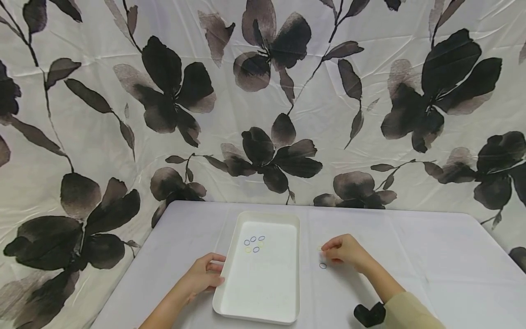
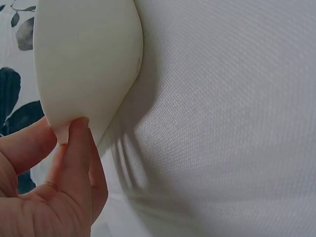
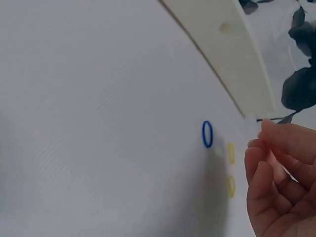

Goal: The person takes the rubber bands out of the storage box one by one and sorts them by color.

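My left hand point(image 1: 204, 274) grips the left side rim of a white rectangular tray point(image 1: 259, 292); in the left wrist view, thumb and fingers pinch the tray edge point(image 2: 91, 64). Several thin blue and yellow rings point(image 1: 256, 249) lie in the tray's far half. Right of the tray, my right hand point(image 1: 347, 252) hovers low over the table, its fingers bent and nothing visible between them. On the cloth near its fingertips lie a blue ring point(image 3: 203, 133) and two yellow ones, an upper yellow ring point(image 3: 229, 153) and a lower yellow ring point(image 3: 229, 187).
A white cloth point(image 1: 411, 256) covers the table. Behind it hangs a white curtain point(image 1: 328, 114) with dark flower prints. A black heart-shaped patch point(image 1: 370, 315) shows beside the right sleeve point(image 1: 411, 313).
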The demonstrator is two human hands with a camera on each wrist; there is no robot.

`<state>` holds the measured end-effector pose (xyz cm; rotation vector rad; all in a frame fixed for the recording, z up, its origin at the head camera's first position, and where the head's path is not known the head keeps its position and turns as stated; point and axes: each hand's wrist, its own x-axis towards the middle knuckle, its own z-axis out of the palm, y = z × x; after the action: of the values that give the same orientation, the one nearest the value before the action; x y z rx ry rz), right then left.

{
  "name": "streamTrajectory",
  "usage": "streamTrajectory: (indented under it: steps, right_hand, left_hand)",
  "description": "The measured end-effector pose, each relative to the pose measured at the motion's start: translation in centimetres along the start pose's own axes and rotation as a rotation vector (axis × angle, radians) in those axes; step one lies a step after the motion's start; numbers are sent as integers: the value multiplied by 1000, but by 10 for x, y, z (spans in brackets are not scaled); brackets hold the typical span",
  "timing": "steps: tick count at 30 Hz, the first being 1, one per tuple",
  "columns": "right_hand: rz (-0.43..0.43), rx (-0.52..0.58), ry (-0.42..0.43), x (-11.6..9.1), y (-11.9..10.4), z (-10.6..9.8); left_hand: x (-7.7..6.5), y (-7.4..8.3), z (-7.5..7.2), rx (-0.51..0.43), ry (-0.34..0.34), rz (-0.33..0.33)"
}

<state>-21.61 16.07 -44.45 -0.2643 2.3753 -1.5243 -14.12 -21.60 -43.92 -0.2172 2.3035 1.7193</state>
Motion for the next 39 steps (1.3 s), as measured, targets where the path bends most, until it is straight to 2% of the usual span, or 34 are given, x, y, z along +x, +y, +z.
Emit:
streamTrajectory:
  steps: [11,20,29,39]
  right_hand:
    - [58,-2,29,14,-29,8]
    - [50,13,20,28,-46,20]
    - [43,44,4,45,-57,41]
    - [19,46,-15,54,-68,60]
  left_hand:
    - [-2,2,-3,10,-8,-15]
    - [-1,3,-1,7,16,-25]
    - [1,1,0,1,13,-28]
    - [0,2,1,0,6,-28]
